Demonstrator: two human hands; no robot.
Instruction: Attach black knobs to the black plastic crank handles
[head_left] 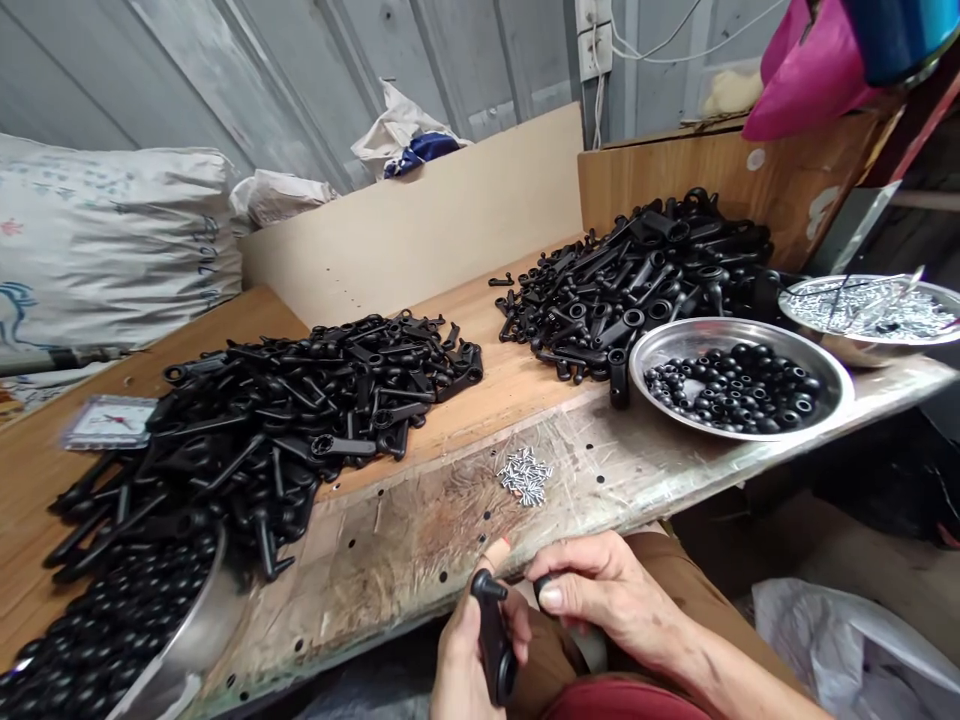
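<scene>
My left hand (pixel 466 650) is wrapped round a black crank handle (pixel 495 640), held upright at the front edge of the table, its short peg at the top. Close by on the right, my right hand (pixel 607 590) pinches a small black knob (pixel 543 588) between thumb and fingers, apart from the handle. A little heap of silver pins (pixel 526 476) lies on the worn table strip just beyond both hands. Part of the knob is hidden by my right fingers.
Piles of black handles lie at the left (pixel 285 400) and back right (pixel 637 280). A steel bowl (pixel 840 405) holds black knobs; behind it a bowl (pixel 855 350) holds silver pieces. Another bowl (pixel 180 640) of knobs is at lower left. A clear box (pixel 109 422) sits left.
</scene>
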